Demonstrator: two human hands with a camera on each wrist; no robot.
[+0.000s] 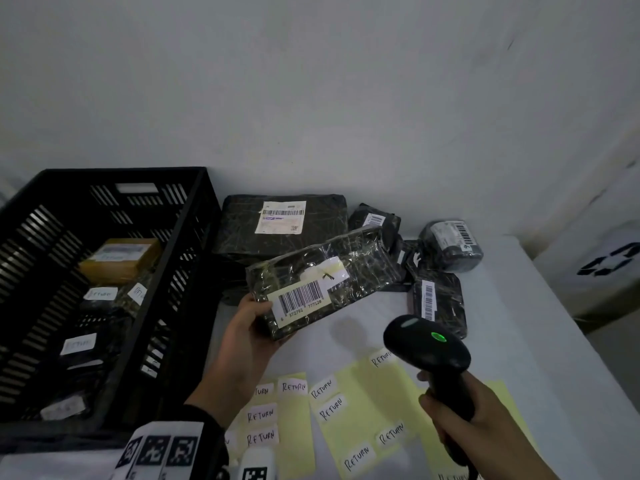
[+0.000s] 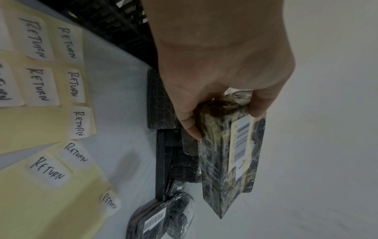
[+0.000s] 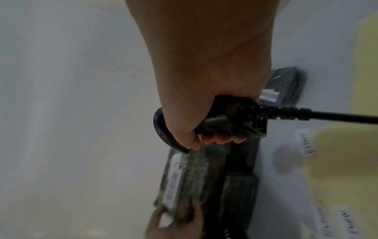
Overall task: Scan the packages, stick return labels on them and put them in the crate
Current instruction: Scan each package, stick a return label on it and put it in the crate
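My left hand point(image 1: 254, 323) grips the near end of a long dark plastic-wrapped package point(image 1: 322, 282), held tilted above the table with its white barcode label point(image 1: 299, 301) facing up. In the left wrist view the same package point(image 2: 225, 161) points away from my left hand point(image 2: 223, 111), thumb and fingers around its end. My right hand point(image 1: 460, 414) grips the handle of a black barcode scanner point(image 1: 427, 344), whose green light is lit; its head points toward the package. The right wrist view shows my right hand point(image 3: 206, 129) around the scanner point(image 3: 229, 119) handle, cable trailing right.
A black slatted crate point(image 1: 187, 244) at left holds several packages with return labels. More dark wrapped packages point(image 1: 284, 223) lie at the table's back. Yellow backing sheets with handwritten return labels point(image 1: 332, 407) lie in front. A white bin with a recycling sign point(image 1: 606, 261) stands at right.
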